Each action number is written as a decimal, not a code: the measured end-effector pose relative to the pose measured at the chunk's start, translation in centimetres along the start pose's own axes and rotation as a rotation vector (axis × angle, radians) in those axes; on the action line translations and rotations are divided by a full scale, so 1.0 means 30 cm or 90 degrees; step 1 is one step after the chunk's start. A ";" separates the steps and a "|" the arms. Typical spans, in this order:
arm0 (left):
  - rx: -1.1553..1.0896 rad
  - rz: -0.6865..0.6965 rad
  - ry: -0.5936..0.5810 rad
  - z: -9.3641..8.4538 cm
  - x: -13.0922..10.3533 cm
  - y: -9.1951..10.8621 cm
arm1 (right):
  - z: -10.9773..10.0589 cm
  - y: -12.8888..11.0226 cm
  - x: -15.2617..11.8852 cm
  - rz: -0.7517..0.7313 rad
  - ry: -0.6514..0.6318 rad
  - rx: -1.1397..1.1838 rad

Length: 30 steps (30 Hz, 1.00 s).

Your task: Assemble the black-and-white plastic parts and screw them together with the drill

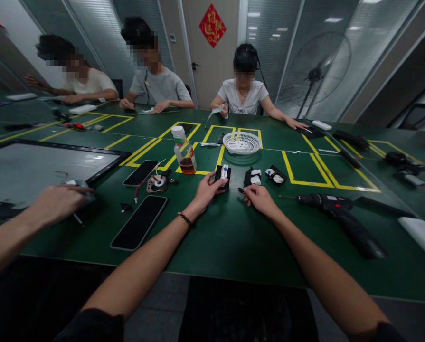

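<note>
My left hand (208, 191), with a beaded bracelet on its wrist, grips a small black box-like piece (219, 172) that carries a white strip with a blue mark. A little to the right, my right hand (258, 197) is closed in a pinch on a tiny dark piece (240, 190), too small to name. Just beyond that hand lie a black piece with white material on it (252, 176) and a second such black-and-white piece (275, 175). To the right of my right hand rests a black power drill (335, 209), its bit pointing toward the hand.
Left of me lie a large phone (139, 223), a smaller phone (141, 172) and a small wired part (157, 183). Beyond stand a bottle (184, 151) and a white basket (242, 148). Another person's hand (57, 202) works by a screen panel (55, 166). Several people sit around.
</note>
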<state>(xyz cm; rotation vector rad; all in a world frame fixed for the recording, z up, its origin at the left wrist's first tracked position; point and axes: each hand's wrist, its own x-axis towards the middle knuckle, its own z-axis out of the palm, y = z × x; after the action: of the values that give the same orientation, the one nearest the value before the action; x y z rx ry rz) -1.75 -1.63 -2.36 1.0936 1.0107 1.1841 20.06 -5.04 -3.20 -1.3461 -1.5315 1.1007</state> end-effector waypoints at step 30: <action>0.074 0.033 -0.162 0.046 -0.050 0.010 | 0.009 -0.059 -0.030 0.006 0.008 0.462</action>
<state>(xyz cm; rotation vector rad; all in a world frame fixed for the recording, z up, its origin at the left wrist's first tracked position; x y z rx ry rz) -0.63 -3.25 -1.77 1.3317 0.8663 1.0062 19.40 -6.06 -1.62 -0.8485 -0.9579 1.4590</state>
